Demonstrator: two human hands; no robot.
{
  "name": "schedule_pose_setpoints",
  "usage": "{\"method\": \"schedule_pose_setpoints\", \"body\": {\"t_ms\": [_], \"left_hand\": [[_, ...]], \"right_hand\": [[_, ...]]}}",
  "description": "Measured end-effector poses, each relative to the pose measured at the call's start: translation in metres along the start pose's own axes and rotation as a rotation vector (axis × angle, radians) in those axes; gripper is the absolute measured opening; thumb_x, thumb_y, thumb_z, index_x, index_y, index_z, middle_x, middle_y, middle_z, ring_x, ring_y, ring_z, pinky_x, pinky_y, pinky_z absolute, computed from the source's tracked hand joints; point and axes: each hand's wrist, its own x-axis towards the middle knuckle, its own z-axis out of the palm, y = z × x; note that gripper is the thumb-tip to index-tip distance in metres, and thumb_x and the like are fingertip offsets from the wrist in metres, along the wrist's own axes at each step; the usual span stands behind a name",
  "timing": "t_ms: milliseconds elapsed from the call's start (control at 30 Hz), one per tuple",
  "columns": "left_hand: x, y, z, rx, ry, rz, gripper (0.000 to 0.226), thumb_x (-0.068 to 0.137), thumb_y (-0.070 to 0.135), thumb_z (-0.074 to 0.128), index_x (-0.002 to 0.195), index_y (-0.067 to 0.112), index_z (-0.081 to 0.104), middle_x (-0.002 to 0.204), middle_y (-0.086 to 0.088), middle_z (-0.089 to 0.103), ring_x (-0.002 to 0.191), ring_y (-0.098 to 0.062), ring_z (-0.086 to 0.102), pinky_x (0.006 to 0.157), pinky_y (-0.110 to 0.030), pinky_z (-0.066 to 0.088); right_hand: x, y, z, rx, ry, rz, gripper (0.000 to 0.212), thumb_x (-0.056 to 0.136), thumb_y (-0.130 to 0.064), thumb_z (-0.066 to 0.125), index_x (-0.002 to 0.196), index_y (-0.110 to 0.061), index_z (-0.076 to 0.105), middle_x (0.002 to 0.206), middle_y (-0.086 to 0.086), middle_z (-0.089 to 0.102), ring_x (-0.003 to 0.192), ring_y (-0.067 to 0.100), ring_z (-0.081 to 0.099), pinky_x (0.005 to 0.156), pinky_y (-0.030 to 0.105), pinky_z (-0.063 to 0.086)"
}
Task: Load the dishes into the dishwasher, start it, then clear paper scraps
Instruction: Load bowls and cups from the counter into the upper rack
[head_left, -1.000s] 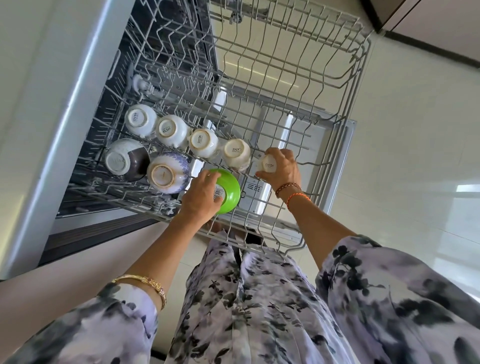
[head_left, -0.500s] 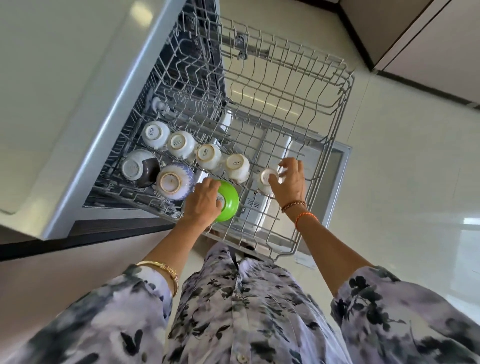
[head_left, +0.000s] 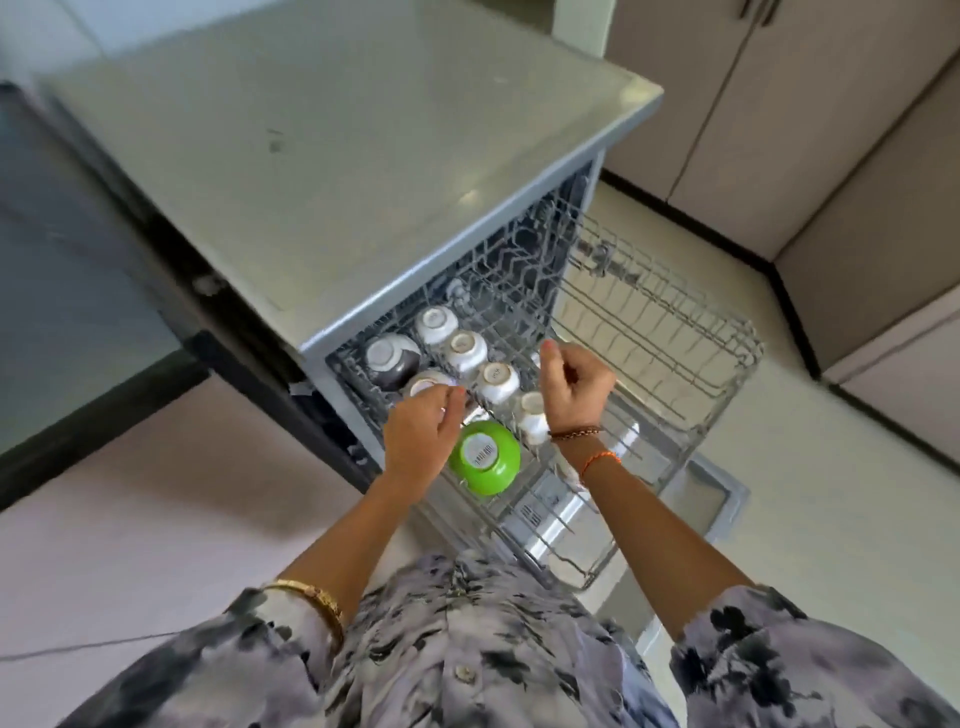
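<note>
The dishwasher's wire rack (head_left: 675, 338) is pulled out over the open door (head_left: 724, 501). A green bowl (head_left: 485, 457) lies upside down in the rack's near left part, with a label on its base. Beyond it a row of several white cups (head_left: 497, 382) stands upside down, beside a dark bowl (head_left: 390, 361) and a patterned bowl (head_left: 428, 382) partly hidden by my left hand. My left hand (head_left: 423, 436) hovers just left of the green bowl, fingers loosely curled, holding nothing. My right hand (head_left: 574, 387) is raised above the nearest white cup (head_left: 532, 421), loosely curled and empty.
The dishwasher's grey top (head_left: 363, 156) stretches to the upper left. Beige cabinet doors (head_left: 831, 130) line the far right, above a light tiled floor (head_left: 831, 519). The right half of the rack holds no dishes. My patterned dress fills the bottom of the view.
My left hand has let go of the green bowl and my right hand has let go of the white cup; both have lifted off. The view has tilted up and back.
</note>
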Motion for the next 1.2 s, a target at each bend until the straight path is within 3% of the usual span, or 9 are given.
{"method": "schedule_pose_setpoints", "body": {"t_ms": [167, 267, 367, 467, 600, 733, 900, 1033, 1200], "left_hand": [[-0.020, 0.002, -0.055, -0.241, 0.260, -0.184, 0.063, 0.087, 0.048, 0.038, 0.055, -0.002, 0.059, 0.049, -0.015, 0.060, 0.047, -0.028, 0.058, 0.047, -0.043, 0.046], [-0.045, 0.005, -0.100, -0.314, 0.489, -0.258, 0.061, 0.085, 0.047, 0.042, 0.054, -0.002, 0.061, 0.050, -0.001, 0.059, 0.046, -0.016, 0.056, 0.047, -0.039, 0.048], [-0.081, 0.010, -0.148, -0.331, 0.635, -0.350, 0.040, 0.088, 0.038, 0.047, 0.062, 0.012, 0.063, 0.053, 0.007, 0.059, 0.049, -0.007, 0.056, 0.054, -0.033, 0.049], [-0.125, 0.009, -0.198, -0.306, 0.725, -0.440, 0.017, 0.093, 0.016, 0.052, 0.081, 0.017, 0.063, 0.066, 0.006, 0.061, 0.057, -0.006, 0.057, 0.059, -0.033, 0.050], [-0.195, 0.006, -0.269, -0.264, 0.941, -0.598, 0.010, 0.091, 0.013, 0.054, 0.098, 0.019, 0.060, 0.079, 0.012, 0.060, 0.066, -0.007, 0.058, 0.064, -0.027, 0.049], [-0.266, 0.007, -0.331, -0.235, 1.174, -0.705, 0.015, 0.090, 0.013, 0.054, 0.103, 0.019, 0.056, 0.099, 0.005, 0.058, 0.075, -0.006, 0.053, 0.066, -0.025, 0.046], [-0.331, 0.012, -0.387, -0.093, 1.390, -0.791, 0.024, 0.090, 0.014, 0.056, 0.114, 0.013, 0.056, 0.111, -0.003, 0.059, 0.076, -0.009, 0.049, 0.072, -0.026, 0.042], [-0.360, 0.010, -0.412, -0.032, 1.538, -0.825, 0.026, 0.089, 0.016, 0.058, 0.115, 0.014, 0.055, 0.111, -0.007, 0.060, 0.084, -0.013, 0.051, 0.064, -0.014, 0.038], [-0.359, -0.002, -0.434, -0.116, 1.657, -0.872, 0.033, 0.089, 0.014, 0.056, 0.121, 0.015, 0.054, 0.101, 0.008, 0.056, 0.090, -0.015, 0.051, 0.075, -0.021, 0.043]], "right_hand": [[0.002, -0.076, 0.041, 0.373, -0.137, -0.098, 0.041, 0.084, -0.027, 0.051, 0.052, -0.031, 0.026, 0.043, -0.016, 0.028, 0.047, -0.002, 0.022, 0.049, 0.020, 0.019], [-0.029, -0.125, 0.069, 0.550, -0.292, -0.110, 0.040, 0.084, -0.023, 0.050, 0.051, -0.027, 0.027, 0.043, -0.016, 0.028, 0.047, -0.003, 0.023, 0.047, 0.017, 0.021], [-0.072, -0.172, 0.088, 0.713, -0.366, -0.006, 0.038, 0.084, -0.026, 0.051, 0.049, -0.025, 0.037, 0.044, -0.006, 0.031, 0.045, 0.008, 0.027, 0.044, 0.025, 0.021], [-0.123, -0.219, 0.102, 0.837, -0.477, 0.136, 0.024, 0.083, -0.016, 0.047, 0.059, -0.015, 0.047, 0.038, -0.010, 0.037, 0.034, 0.001, 0.029, 0.036, 0.014, 0.025], [-0.193, -0.280, 0.115, 0.705, -0.889, 0.196, 0.016, 0.090, -0.012, 0.053, 0.074, -0.012, 0.054, 0.047, -0.008, 0.049, 0.039, 0.001, 0.042, 0.039, 0.015, 0.034], [-0.253, -0.327, 0.120, 0.625, -1.184, 0.176, 0.018, 0.091, -0.015, 0.054, 0.075, -0.021, 0.058, 0.063, -0.005, 0.057, 0.052, -0.006, 0.052, 0.048, 0.011, 0.042], [-0.305, -0.372, 0.134, 0.626, -1.388, 0.237, 0.013, 0.091, -0.021, 0.054, 0.081, -0.026, 0.060, 0.078, -0.006, 0.063, 0.072, 0.000, 0.054, 0.057, 0.014, 0.044], [-0.332, -0.398, 0.152, 0.625, -1.567, 0.196, 0.008, 0.088, -0.019, 0.058, 0.090, -0.025, 0.063, 0.092, -0.008, 0.064, 0.078, -0.002, 0.055, 0.056, 0.012, 0.044], [-0.337, -0.418, 0.186, 0.639, -1.713, 0.173, 0.011, 0.088, -0.019, 0.059, 0.097, -0.024, 0.061, 0.093, -0.014, 0.061, 0.087, 0.000, 0.056, 0.074, 0.020, 0.045]]}}
